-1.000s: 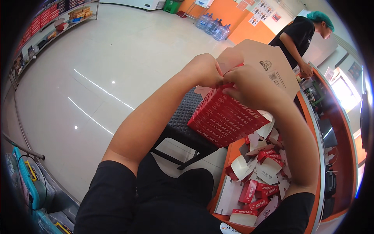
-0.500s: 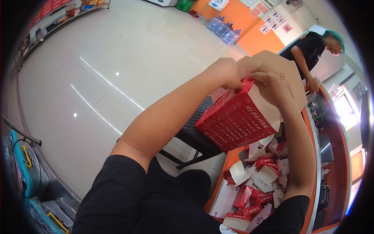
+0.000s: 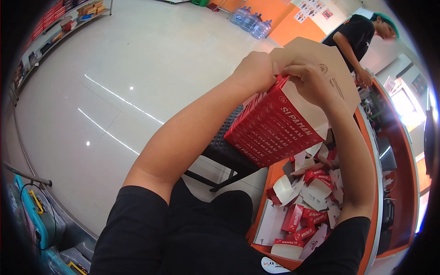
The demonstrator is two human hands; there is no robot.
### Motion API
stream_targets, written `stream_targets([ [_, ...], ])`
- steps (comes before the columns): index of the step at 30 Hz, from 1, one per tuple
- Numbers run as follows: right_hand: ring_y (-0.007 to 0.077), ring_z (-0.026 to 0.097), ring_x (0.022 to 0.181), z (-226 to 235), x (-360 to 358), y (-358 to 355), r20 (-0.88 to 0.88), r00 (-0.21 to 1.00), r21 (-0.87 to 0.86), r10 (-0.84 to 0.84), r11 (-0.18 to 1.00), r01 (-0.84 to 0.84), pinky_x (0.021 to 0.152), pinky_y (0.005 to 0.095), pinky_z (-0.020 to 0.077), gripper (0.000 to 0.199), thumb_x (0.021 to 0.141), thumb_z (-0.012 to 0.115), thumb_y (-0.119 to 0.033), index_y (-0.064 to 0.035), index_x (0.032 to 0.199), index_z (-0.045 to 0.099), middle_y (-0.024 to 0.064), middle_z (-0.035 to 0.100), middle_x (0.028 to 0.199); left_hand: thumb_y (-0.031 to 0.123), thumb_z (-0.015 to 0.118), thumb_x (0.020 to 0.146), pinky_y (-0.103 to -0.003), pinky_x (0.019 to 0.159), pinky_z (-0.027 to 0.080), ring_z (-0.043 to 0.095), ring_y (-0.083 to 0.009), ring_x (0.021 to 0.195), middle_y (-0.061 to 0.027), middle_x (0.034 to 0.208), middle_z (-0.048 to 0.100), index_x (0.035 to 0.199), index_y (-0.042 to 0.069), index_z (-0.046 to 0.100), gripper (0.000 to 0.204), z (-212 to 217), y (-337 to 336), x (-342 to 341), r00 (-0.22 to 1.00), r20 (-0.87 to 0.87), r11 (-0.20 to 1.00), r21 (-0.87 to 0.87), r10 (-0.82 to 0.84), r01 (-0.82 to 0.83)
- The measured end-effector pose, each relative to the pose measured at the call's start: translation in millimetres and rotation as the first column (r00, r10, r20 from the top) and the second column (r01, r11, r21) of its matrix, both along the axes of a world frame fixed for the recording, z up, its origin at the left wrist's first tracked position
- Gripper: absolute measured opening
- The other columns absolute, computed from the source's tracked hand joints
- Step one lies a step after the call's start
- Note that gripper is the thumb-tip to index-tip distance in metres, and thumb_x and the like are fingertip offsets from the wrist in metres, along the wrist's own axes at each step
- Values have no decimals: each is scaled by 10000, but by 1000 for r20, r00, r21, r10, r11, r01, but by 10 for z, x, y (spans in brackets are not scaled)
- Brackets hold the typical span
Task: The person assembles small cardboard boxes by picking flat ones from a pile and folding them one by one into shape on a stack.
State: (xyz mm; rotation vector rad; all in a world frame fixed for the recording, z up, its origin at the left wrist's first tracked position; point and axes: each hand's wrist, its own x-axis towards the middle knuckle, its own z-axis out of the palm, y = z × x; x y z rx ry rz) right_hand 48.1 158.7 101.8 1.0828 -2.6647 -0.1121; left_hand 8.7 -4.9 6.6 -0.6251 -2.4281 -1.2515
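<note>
A stack of nested red cardboard food boxes with white print stands on a black woven stool in front of me. The topmost box has its brown inner lid folded open, tilted up and away. My left hand is closed at the stack's upper left corner, its fingertips partly hidden behind the red edge. From the right, my right hand reaches over the top box, thumb and fingers bent in a pinch on the same corner. Both hands nearly meet there.
Loose folded red and white boxes lie in a heap on an orange-edged counter at right. A person in black stands beyond it. Water bottles stand by the far wall; shelves are far left, teal-lidded bins near left.
The view has tipped slightly downward, so everything sits higher in the picture. Both hands stay at the same corner of the top box, with only a slight shift of the fingers.
</note>
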Motion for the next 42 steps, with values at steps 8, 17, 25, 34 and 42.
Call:
stream_targets([
  [8,342,627,895,4,-39,38,33,999,-57,-9,998,11,813,404,486,117,843,627,-7,-5,927,708,155,671,928,201,685,768,-402,730,553,687,-331,751,-201,804,700,871,44,760,202,32,-13,8,998,-47,998,-51,-30,28],
  [17,350,632,916,-25,-37,54,-39,996,-32,80,996,-82,818,410,486,124,825,636,-19,2,930,698,165,668,919,229,704,784,-407,751,545,683,-352,802,-187,858,708,874,41,750,214,201,-23,-48,990,-113,967,-248,-88,58],
  [25,361,624,916,-103,-134,129,1,996,-17,84,996,-84,828,413,493,151,809,637,32,17,947,696,172,665,942,197,713,790,-414,748,540,681,-359,797,-199,853,705,884,49,761,182,195,72,-167,998,-30,961,-271,-63,53],
  [34,360,630,905,-117,-178,190,20,997,-22,70,997,-69,815,432,481,123,829,618,-11,-24,910,710,177,672,908,249,746,785,-398,730,549,695,-355,785,-237,851,701,907,-6,750,283,176,64,-107,992,-36,981,-159,-122,115],
  [42,348,648,945,-266,-134,202,134,988,-98,-79,991,93,852,406,496,183,862,647,-26,-31,1034,709,179,684,1037,246,738,816,-372,730,547,707,-301,767,-219,858,715,952,1,752,281,158,41,-71,986,73,983,-94,-150,157],
])
